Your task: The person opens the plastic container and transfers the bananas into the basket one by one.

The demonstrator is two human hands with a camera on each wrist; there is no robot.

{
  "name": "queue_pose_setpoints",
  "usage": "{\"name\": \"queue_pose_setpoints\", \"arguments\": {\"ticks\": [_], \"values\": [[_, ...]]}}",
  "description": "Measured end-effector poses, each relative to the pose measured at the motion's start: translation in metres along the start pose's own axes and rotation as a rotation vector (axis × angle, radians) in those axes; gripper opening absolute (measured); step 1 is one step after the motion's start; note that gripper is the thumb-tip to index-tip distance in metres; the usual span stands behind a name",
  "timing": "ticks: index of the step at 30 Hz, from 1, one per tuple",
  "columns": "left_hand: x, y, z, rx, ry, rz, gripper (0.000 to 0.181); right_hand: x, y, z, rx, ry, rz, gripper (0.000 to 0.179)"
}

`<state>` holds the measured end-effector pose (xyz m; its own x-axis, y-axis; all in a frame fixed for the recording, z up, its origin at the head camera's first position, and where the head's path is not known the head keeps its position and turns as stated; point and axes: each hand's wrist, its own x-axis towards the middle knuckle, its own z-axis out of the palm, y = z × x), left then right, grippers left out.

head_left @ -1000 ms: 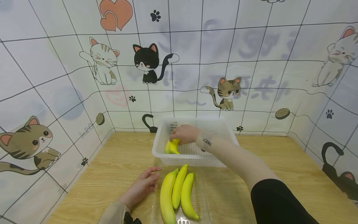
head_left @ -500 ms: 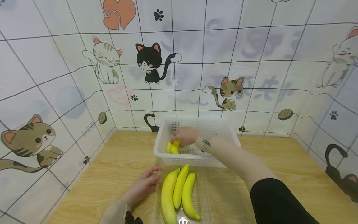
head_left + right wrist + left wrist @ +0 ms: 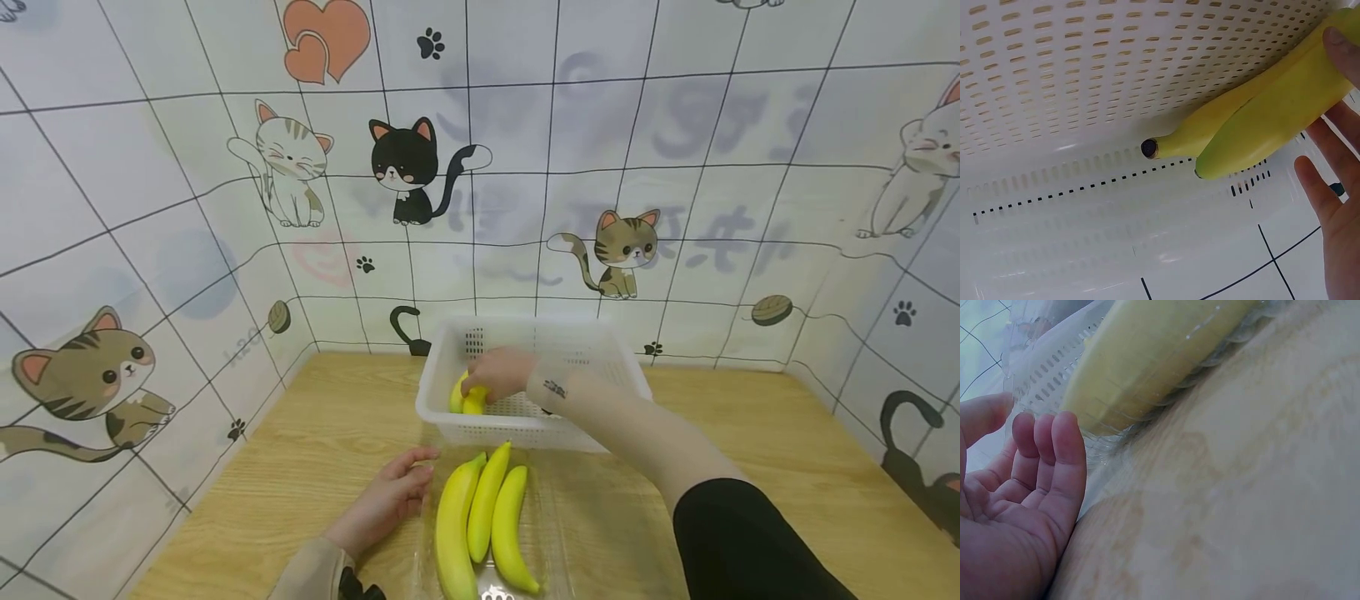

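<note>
My right hand reaches into a white perforated plastic basket. In the right wrist view its thumb and fingers lie on either side of a banana, gripping it near one end. A second banana lies right behind it against the basket's holes. My left hand rests on the table at the left edge of a clear plastic tray, fingers loosely bent and holding nothing. Three bananas lie side by side in that tray: a large one, a slim one and a curved one.
The basket stands at the back of the wood-grain table, close to the cat-print wall covering. Directly in front of the basket is the tray. My right forearm crosses over the basket's right front side.
My right hand has moved slightly lower over the banana in the basket. The head view has shifted a little to the left. My left hand and the tray's bananas stay put.
</note>
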<state>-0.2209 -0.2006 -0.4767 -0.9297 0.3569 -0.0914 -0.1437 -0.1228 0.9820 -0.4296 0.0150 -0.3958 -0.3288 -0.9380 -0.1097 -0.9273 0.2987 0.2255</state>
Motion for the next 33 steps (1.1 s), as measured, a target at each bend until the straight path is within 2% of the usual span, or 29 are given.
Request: {"name": "queue_pose_setpoints", "arguments": {"ticks": [10, 23, 33], "values": [[-0.001, 0.001, 0.002, 0.018, -0.021, 0.004, 0.049, -0.001, -0.001, 0.001, 0.036, -0.032, -0.018, 0.037], [0.000, 0.002, 0.002, 0.014, -0.017, 0.007, 0.048, -0.002, -0.009, -0.012, -0.007, -0.083, -0.044, 0.037], [0.000, 0.001, 0.001, 0.003, -0.016, 0.011, 0.048, -0.002, -0.013, -0.010, -0.053, -0.071, -0.064, 0.035]]}}
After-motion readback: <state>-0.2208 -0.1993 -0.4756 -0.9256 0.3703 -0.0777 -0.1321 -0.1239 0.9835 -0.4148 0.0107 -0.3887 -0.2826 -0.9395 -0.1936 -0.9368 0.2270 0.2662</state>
